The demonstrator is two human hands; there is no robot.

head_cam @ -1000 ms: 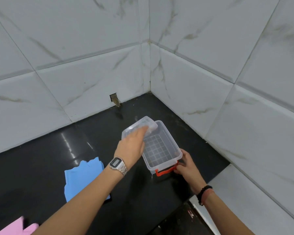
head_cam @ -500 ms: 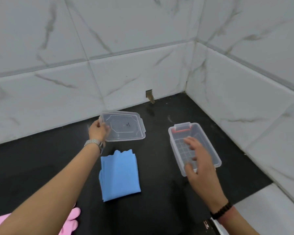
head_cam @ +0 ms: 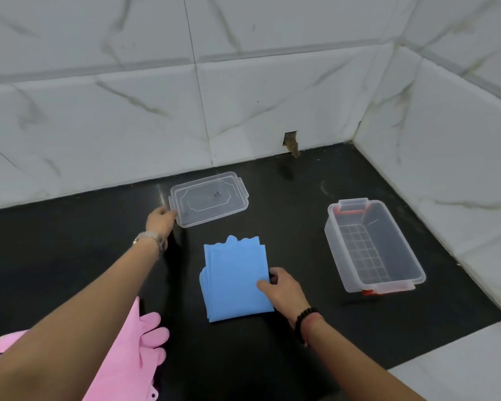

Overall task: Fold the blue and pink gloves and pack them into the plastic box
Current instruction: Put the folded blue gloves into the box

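Observation:
The folded blue gloves [head_cam: 232, 280] lie flat in the middle of the black counter. My right hand [head_cam: 281, 287] pinches their right edge, thumb on top. The clear plastic box [head_cam: 372, 244] with red latches stands open and empty to the right. Its clear lid [head_cam: 210, 199] lies flat near the back wall. My left hand [head_cam: 160, 219] touches the lid's left corner; whether it still grips the lid is unclear. The pink gloves [head_cam: 128, 351] lie unfolded at the lower left, partly hidden under my left forearm.
White marble-tile walls [head_cam: 243, 105] enclose the counter at the back and right, meeting in a corner. A small hole [head_cam: 291, 141] sits at the base of the back wall. The black counter [head_cam: 70, 233] ends in a white ledge [head_cam: 460, 369] at the lower right.
The lid was lifted off the box and set down at the back left. My right hand left the box and came down onto the blue gloves' right edge. The view swung left.

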